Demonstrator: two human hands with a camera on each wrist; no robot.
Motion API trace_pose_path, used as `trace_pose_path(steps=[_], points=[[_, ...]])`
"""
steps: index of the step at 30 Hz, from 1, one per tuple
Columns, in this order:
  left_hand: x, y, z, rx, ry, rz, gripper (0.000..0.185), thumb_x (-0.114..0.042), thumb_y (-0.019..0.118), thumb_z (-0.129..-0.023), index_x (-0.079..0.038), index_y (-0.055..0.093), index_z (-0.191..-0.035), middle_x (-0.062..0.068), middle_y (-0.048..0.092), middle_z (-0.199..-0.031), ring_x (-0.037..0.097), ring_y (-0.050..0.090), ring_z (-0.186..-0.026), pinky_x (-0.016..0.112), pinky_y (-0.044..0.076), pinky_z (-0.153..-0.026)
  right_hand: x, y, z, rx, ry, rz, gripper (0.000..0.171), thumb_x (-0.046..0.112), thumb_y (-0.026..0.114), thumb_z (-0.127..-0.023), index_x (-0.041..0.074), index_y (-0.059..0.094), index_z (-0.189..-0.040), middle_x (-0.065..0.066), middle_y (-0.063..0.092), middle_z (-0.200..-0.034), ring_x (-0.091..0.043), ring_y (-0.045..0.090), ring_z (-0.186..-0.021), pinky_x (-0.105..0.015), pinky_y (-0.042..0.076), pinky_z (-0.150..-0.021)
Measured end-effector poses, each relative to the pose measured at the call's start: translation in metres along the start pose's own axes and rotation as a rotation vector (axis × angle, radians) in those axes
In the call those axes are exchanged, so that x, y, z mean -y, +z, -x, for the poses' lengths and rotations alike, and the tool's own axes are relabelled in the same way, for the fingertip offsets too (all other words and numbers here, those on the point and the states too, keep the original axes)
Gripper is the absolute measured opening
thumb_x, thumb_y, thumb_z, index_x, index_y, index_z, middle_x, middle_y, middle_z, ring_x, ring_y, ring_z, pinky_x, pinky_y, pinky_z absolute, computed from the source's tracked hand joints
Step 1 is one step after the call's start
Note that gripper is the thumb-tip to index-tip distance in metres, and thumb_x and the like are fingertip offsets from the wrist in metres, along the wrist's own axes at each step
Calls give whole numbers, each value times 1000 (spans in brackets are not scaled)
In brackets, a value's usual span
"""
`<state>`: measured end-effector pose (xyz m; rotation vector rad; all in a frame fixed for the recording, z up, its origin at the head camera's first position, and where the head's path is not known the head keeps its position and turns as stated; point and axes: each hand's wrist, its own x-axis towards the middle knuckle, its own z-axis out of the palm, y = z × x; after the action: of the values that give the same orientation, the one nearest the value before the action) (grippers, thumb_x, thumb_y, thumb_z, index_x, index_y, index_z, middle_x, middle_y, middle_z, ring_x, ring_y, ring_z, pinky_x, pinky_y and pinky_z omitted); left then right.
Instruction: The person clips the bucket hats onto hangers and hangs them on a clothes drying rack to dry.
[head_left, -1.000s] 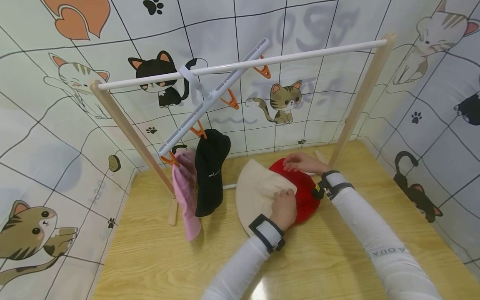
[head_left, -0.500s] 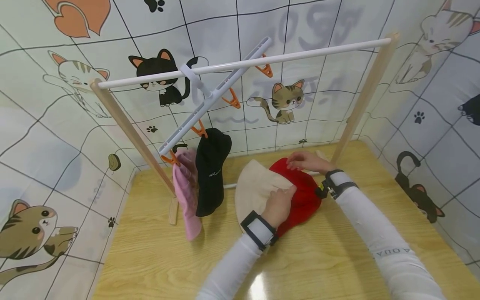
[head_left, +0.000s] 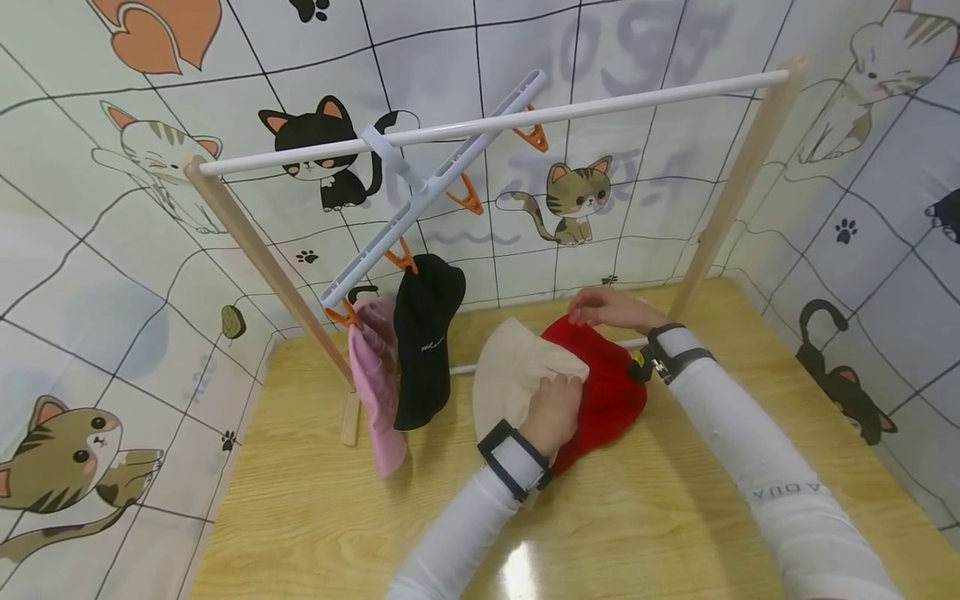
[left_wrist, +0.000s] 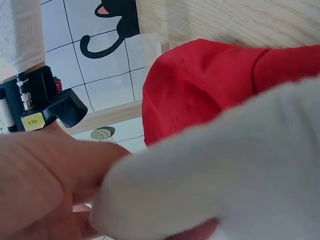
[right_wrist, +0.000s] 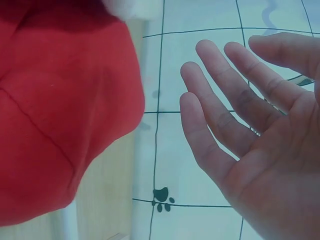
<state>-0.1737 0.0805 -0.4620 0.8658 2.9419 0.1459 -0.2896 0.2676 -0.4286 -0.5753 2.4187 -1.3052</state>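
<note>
A cream bucket hat point(head_left: 504, 375) lies over part of a red hat point(head_left: 611, 392) on the table. My left hand point(head_left: 553, 412) pinches the cream hat's right edge. In the left wrist view, the thumb and fingers point(left_wrist: 75, 165) close around a blurred fold of pale fabric, with the red hat point(left_wrist: 200, 85) behind it. My right hand point(head_left: 618, 308) hovers at the far edge of the red hat. The right wrist view shows that hand point(right_wrist: 250, 115) with its fingers spread and slightly bent, holding nothing, beside the red hat point(right_wrist: 75, 115).
A wooden rack with a white rail point(head_left: 585, 110) stands behind the hats. From it hangs a pale slatted hanger point(head_left: 420, 200) with orange clips point(head_left: 467, 198). A pink hat point(head_left: 375, 383) and a black cap point(head_left: 429, 350) hang clipped at its near left end.
My left hand has shifted a little left and toward me, uncovering more of the red hat, and its fingers have curled at the cream edge. My right hand has lifted slightly.
</note>
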Motion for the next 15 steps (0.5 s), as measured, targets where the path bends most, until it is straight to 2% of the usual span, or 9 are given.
trace_pose_path(steps=[2,6,9,15], points=[[1,0,2,9,14,-25,36,-17,78,-80,-10,62,-112,6,63,-95,20,56,-83,26,47,-59,2,0,-3,3,21,0,34,17,56,-96,-5,53,-122,-22,61,-115,-44,54,-108,-56,43,-94],[3,-1,6,46,23,-37,42,-16,76,-82,-14,60,-121,6,64,-98,20,57,-83,29,50,-58,3,1,-6,-4,52,28,33,14,56,-97,-4,52,-124,-24,60,-119,-43,53,-110,-51,44,-94],[5,-2,8,42,43,-57,44,-16,75,-83,-16,59,-124,6,64,-97,21,59,-82,30,51,-58,4,1,-6,-13,59,43,33,14,56,-97,-3,52,-124,-24,60,-119,-43,54,-110,-48,46,-93],[7,-2,10,37,58,-66,35,-14,74,-84,-14,61,-117,5,65,-87,19,61,-74,27,49,-54,11,-1,-10,-20,48,71,29,13,54,-97,-3,54,-121,-20,62,-115,-42,55,-107,-45,48,-90]])
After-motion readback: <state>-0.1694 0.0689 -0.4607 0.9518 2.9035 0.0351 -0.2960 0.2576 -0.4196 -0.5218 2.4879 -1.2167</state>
